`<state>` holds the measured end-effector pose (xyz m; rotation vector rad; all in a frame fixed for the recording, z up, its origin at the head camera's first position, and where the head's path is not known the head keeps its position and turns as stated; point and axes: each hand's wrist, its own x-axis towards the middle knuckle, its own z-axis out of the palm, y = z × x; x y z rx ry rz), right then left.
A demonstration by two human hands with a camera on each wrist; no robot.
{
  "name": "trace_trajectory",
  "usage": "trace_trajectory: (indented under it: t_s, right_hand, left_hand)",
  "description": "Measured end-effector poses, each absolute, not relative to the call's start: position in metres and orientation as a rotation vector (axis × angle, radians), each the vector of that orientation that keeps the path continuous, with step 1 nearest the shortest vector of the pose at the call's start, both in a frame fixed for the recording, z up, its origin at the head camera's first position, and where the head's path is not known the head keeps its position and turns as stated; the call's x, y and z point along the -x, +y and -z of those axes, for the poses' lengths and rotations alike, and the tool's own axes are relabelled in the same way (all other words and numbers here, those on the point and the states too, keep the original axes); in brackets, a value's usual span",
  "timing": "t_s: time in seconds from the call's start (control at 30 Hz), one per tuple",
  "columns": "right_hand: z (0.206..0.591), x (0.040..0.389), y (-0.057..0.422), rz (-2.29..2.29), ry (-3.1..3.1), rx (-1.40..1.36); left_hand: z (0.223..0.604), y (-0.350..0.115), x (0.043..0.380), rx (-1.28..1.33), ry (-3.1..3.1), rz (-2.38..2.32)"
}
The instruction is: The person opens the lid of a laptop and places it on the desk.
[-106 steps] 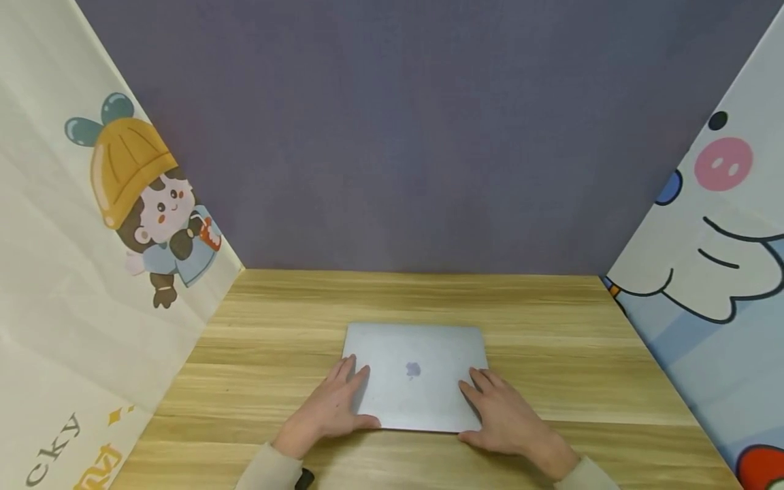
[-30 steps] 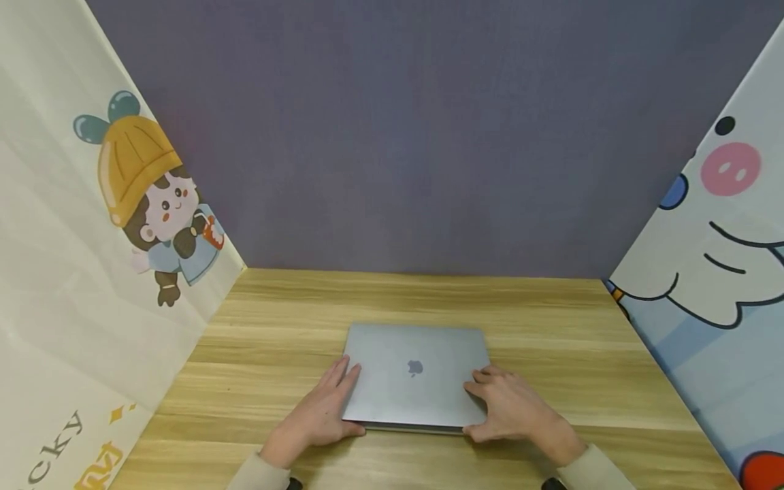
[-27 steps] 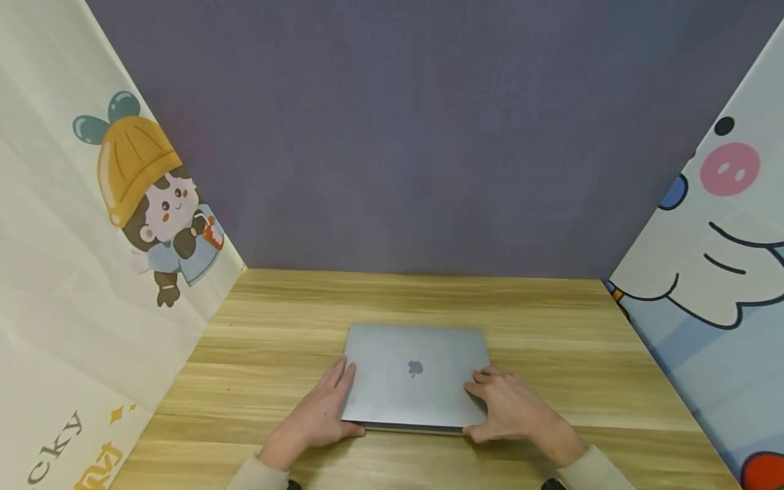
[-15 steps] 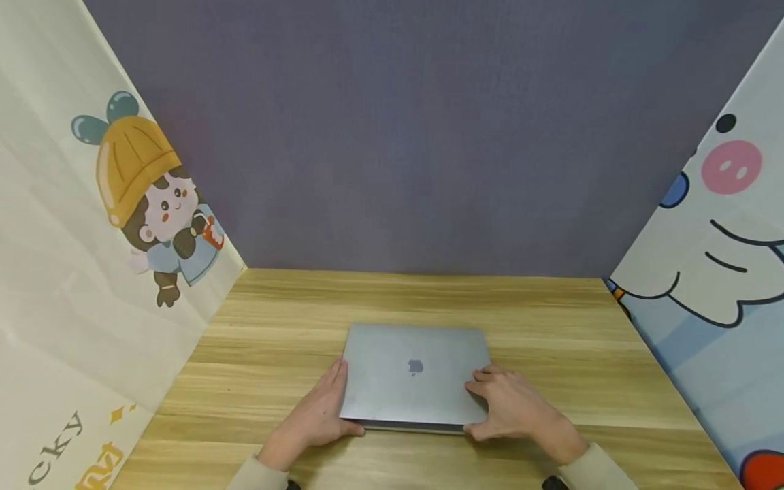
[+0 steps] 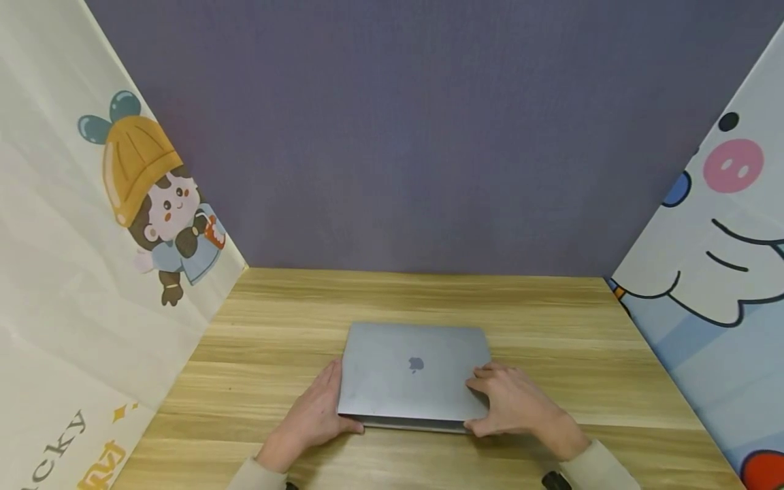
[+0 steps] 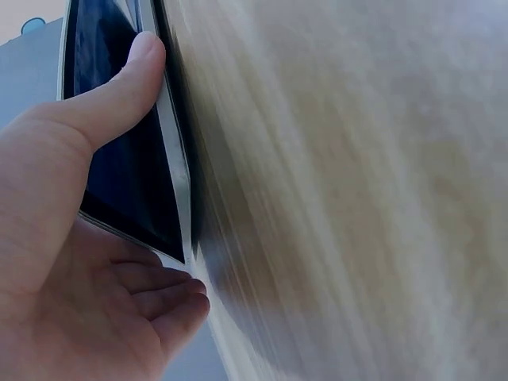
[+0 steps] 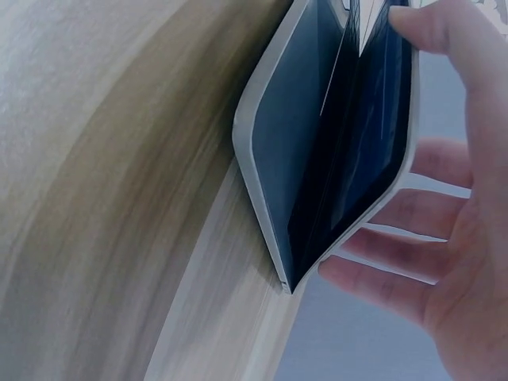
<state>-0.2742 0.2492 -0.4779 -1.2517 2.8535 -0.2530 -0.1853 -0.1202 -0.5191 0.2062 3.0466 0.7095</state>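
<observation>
A silver laptop [image 5: 416, 381] lies on the wooden table with its lid slightly raised along the front edge. My right hand [image 5: 514, 405] grips the lid at the front right corner. In the right wrist view the thumb [image 7: 417, 30] is against the dark screen side, with the fingers behind the lid. My left hand [image 5: 312, 412] holds the front left corner. Its fingers lie along the left side, and the thumb [image 6: 131, 83] reaches across the front gap to the base edge in the left wrist view. Most of the keyboard side is hidden.
The wooden table [image 5: 275, 299] extends around the laptop. A dark grey panel [image 5: 422, 136] stands behind it. Printed cartoon panels flank both sides, one cream-coloured [image 5: 61, 272] at left and one blue and white [image 5: 723, 367] at right.
The laptop was closed, with both hands' fingers on its top. The lid's front edge has since risen, widening the dark gap. My left fingers have slid off the top to the left side.
</observation>
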Motion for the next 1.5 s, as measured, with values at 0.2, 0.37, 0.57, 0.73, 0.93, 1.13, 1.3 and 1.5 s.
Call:
trace_trajectory:
  t_s: [0.2,0.37,0.57,0.73,0.93,1.13,1.3,1.5]
  right_hand:
    - [0.477,0.276,0.249,0.242,2.849,1.267]
    - [0.476,0.278,0.249,0.255,2.843,1.264]
    - [0.474,0.28,0.249,0.271,2.822,1.257]
    - [0.472,0.283,0.25,0.286,2.811,1.29]
    - [0.469,0.285,0.251,0.289,2.809,1.331]
    - [0.466,0.286,0.25,0.27,2.821,1.38]
    - [0.465,0.286,0.249,0.259,2.824,1.375]
    - [0.462,0.287,0.249,0.272,2.8,1.308]
  left_hand:
    - [0.518,-0.12,0.186,-0.179,3.055,-0.713]
    - [0.517,-0.12,0.185,-0.156,3.062,-0.71]
    - [0.516,-0.121,0.185,-0.127,3.043,-0.723]
    - [0.515,-0.122,0.186,-0.104,3.018,-0.747]
    - [0.513,-0.124,0.186,-0.117,2.997,-0.792]
    - [0.512,-0.127,0.186,-0.157,2.975,-0.845]
    - [0.514,-0.131,0.188,-0.175,2.947,-0.871]
    - [0.516,-0.135,0.19,-0.226,2.946,-0.94]
